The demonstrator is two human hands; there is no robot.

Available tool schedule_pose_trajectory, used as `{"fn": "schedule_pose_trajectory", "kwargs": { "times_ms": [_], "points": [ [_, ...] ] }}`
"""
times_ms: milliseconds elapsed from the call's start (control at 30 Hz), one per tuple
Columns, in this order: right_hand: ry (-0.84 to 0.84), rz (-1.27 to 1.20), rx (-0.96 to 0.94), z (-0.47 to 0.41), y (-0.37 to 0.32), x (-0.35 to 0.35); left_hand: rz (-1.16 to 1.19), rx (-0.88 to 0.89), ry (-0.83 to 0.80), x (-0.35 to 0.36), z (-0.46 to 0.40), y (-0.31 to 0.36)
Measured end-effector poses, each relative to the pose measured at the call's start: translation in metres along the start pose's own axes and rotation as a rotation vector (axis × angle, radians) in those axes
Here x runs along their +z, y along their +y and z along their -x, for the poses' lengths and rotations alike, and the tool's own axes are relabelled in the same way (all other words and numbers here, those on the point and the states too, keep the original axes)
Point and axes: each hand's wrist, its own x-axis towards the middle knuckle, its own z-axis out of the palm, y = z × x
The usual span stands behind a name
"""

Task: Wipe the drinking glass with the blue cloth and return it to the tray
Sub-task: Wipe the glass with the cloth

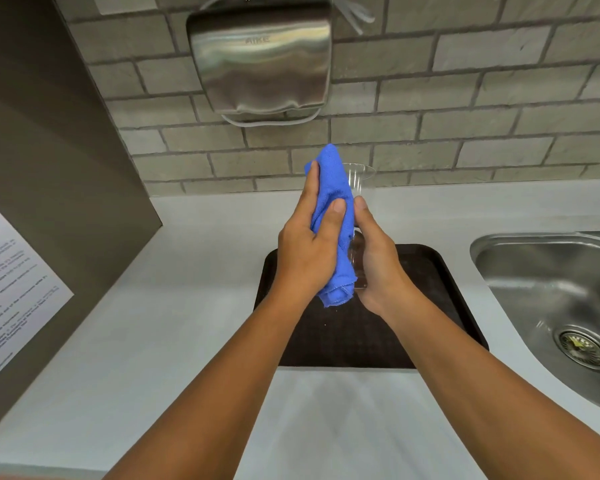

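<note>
A clear drinking glass [358, 178] is held up in the air above the dark brown tray [329, 337], its rim pointing away from me. My right hand [374, 265] grips the lower part of the glass. My left hand [307, 247] presses the blue cloth [333, 188] against the glass's left side; the cloth covers most of that side and hangs down below my palm. Much of the glass is hidden by the cloth and my fingers.
A steel sink [555, 299] with a drain is set into the white counter [174, 306] to the right of the tray. A metal hand dryer [260, 60] hangs on the grey brick wall. On the left stands a grey panel with a printed notice [11, 282].
</note>
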Motion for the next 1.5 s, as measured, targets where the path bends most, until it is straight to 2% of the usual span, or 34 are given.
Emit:
{"fn": "schedule_pose_trajectory", "kwargs": {
  "times_ms": [67, 167, 300, 367, 467, 533, 633, 800, 900, 1000, 1100, 1167, 1200, 1267, 1333, 1367, 1433, 1500],
  "points": [
    [-0.025, -0.009, 0.014, -0.001, 0.000, -0.003, 0.071, -0.022, 0.021, -0.001, -0.001, -0.001],
    [-0.091, -0.078, 0.056, -0.001, 0.001, -0.008, 0.236, -0.167, 0.096, -0.004, -0.006, 0.001],
    [-0.166, -0.127, 0.061, 0.000, 0.002, -0.012, 0.317, -0.297, 0.112, -0.005, -0.011, -0.002],
    [-0.142, -0.103, 0.050, 0.002, 0.001, -0.009, 0.283, -0.276, 0.111, -0.004, -0.011, -0.005],
    [0.108, 0.018, 0.000, -0.003, 0.003, -0.006, 0.179, -0.208, 0.113, 0.000, -0.005, -0.007],
    [0.209, 0.110, -0.058, -0.004, 0.005, -0.007, 0.114, -0.175, 0.104, 0.000, -0.004, -0.008],
    [0.144, 0.161, -0.038, -0.003, 0.007, -0.005, 0.016, -0.090, 0.101, 0.003, -0.001, -0.009],
    [0.080, 0.057, -0.051, 0.001, 0.006, 0.002, -0.121, 0.033, 0.128, 0.012, 0.007, -0.008],
    [0.058, 0.024, -0.066, 0.002, 0.003, 0.003, -0.087, 0.040, 0.112, 0.009, 0.004, -0.005],
    [0.058, 0.035, -0.020, 0.001, 0.001, 0.000, 0.073, -0.063, 0.131, 0.002, -0.004, -0.004],
    [-0.025, 0.020, 0.007, -0.001, 0.000, -0.005, 0.327, -0.380, 0.128, -0.007, -0.009, -0.004],
    [-0.044, 0.016, 0.042, 0.000, 0.001, -0.006, 0.354, -0.479, 0.114, -0.008, -0.007, -0.004],
    [-0.029, 0.025, 0.055, 0.002, 0.001, -0.005, 0.312, -0.451, 0.124, -0.007, -0.005, -0.004],
    [0.011, 0.062, 0.062, 0.004, 0.002, -0.002, 0.173, -0.252, 0.133, -0.002, 0.001, -0.005],
    [0.038, 0.065, 0.043, 0.004, 0.004, -0.001, -0.010, -0.052, 0.060, 0.002, 0.006, -0.004],
    [0.037, 0.046, 0.034, 0.004, 0.005, -0.001, -0.046, -0.006, 0.038, 0.003, 0.007, -0.004],
    [-0.007, -0.016, 0.045, 0.004, 0.004, -0.003, 0.045, -0.022, 0.060, 0.002, 0.003, -0.004],
    [-0.049, -0.059, 0.068, 0.005, 0.004, -0.005, 0.221, -0.186, 0.127, -0.003, -0.004, 0.000]
  ]
}}
